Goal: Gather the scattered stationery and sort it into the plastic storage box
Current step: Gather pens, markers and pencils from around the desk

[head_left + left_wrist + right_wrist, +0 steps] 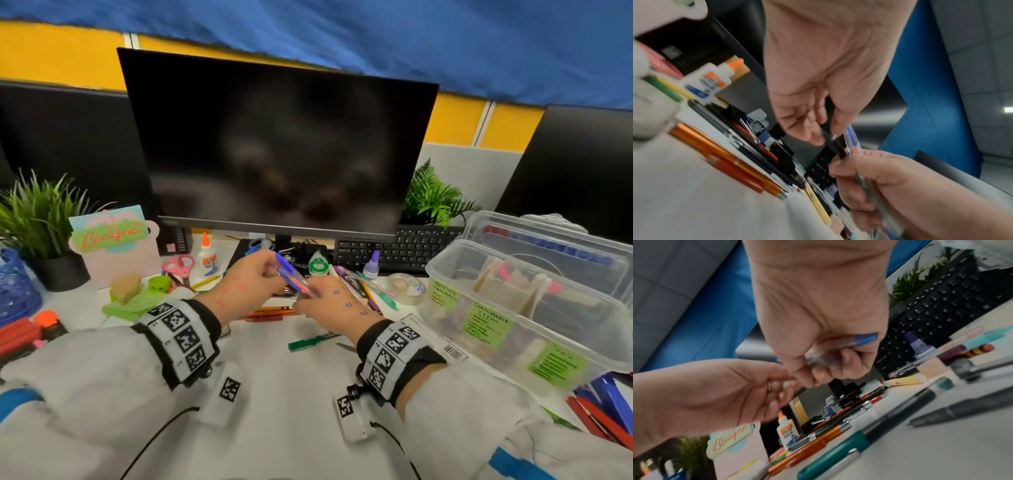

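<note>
Both hands meet over the desk in front of the monitor. My right hand (310, 295) grips a bundle of clear pens with blue caps (287, 270), also seen as clear pens (864, 339) in its curled fingers (819, 372). My left hand (272, 269) pinches a thin black pen (833, 142) at the bundle's upper end, thumb and fingers (809, 129) closed on it. The clear plastic storage box (455, 255) stands open at the right, with card dividers and green labels (486, 325). More pens (363, 286) and orange pencils (270, 311) lie scattered under and beside the hands.
A dark monitor (274, 147) and keyboard (404, 246) stand behind. A glue bottle (207, 257), pink scissors (180, 265), tape roll (407, 287) and green marker (311, 342) lie around. Highlighters (27, 332) sit far left, red and blue pens (599, 407) near right.
</note>
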Motion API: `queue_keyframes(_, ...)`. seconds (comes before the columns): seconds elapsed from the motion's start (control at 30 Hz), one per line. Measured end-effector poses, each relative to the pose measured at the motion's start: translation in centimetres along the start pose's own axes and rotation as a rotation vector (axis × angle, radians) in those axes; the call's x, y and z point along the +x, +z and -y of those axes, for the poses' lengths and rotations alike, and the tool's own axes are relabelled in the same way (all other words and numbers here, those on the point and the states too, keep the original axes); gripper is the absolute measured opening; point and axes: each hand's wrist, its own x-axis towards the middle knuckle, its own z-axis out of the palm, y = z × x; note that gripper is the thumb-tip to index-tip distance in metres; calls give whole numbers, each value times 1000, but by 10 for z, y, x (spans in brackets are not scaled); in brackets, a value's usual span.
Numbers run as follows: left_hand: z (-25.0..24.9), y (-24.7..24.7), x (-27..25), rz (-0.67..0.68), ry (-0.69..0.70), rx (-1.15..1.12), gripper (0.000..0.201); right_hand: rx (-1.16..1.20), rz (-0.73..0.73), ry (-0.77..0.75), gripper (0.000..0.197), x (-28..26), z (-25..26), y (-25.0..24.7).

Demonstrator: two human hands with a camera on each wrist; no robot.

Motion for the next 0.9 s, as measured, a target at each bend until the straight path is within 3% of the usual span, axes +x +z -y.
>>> queue_keyframes(0.07, -6, 10, 1, 56, -77, 8, 26, 37, -24, 90, 11, 2, -9, -5)
queue_keyframes(0.13, -4, 21, 3, 212, -110, 258, 37, 28, -26, 181, 19, 1, -21, -10)
queue_keyframes(0.23, 1, 36, 1, 504, -28, 635, 51, 78, 3, 283, 37, -5, -38, -16)
queue_keyframes(0.3, -1, 40, 1, 559, 37, 781, 35, 154, 28, 311, 39, -8, -42, -19)
queue_keyframes(0.4, -5, 39, 7, 555, 53, 778, 16, 231, 51, 264, 34, -13, -43, -22)
queue_keyframes(0.47, -2, 36, 17, 511, 0, 610, 12, 295, 11, 255, 32, -14, -44, -20)
queue_keyframes(0.57, 0, 31, 28, 355, -72, 127, 5, 354, -107, 316, 30, -7, -47, -15)
queue_keyframes(0.67, -3, 35, 34, 201, -149, -333, 23, 550, -89, 421, 12, -1, -42, -9)
queue_keyframes(0.83, -13, 67, 35, -24, -389, -785, 42, 773, -63, 418, 19, 3, -19, 6)
queue_keyframes(0.9, -22, 79, 33, -82, -498, -956, 44, 698, -117, 383, 24, 9, -14, 13)
